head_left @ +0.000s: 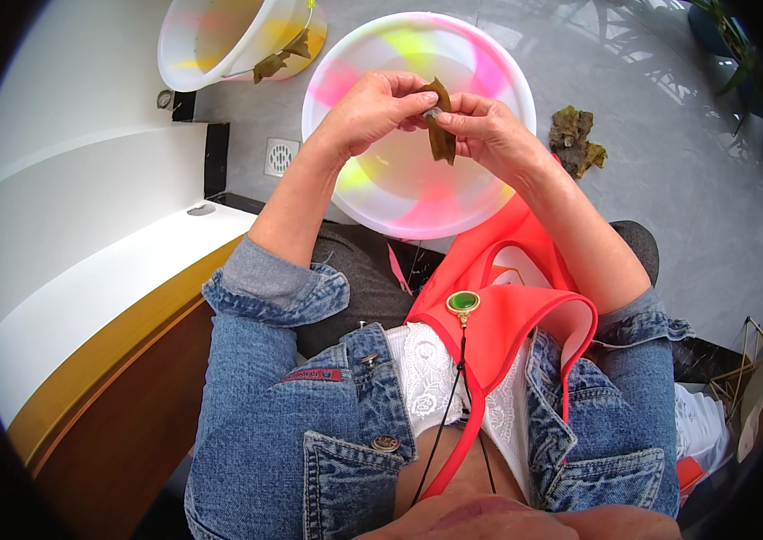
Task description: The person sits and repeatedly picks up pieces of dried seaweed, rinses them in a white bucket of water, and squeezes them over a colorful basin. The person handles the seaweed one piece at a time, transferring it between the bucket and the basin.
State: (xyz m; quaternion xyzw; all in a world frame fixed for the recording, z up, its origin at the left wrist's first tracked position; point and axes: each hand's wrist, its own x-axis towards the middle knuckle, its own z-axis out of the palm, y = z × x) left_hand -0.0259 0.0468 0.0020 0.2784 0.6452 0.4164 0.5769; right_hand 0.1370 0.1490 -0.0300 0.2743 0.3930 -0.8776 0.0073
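Observation:
Above a white plastic basin (415,228) with pink and yellow patches, both my hands hold a brownish-green strip that looks like kelp (443,138). My left hand (381,101) pinches its upper part between thumb and fingers. Lower down, my right hand (489,128) grips the right edge of the strip. A small whitish, glossy bit (432,113) shows between the two thumbs; what it is I cannot tell. Clear liquid, apparently water, lies in the basin below my hands.
A matching plastic bucket (246,50) stands at the upper left, with brown-green scraps (270,66) on its outer side. More crumpled kelp-like pieces (576,138) lie on the grey floor to the right. Near the white step is a floor drain (281,156). Potted plants (736,57) line the right edge.

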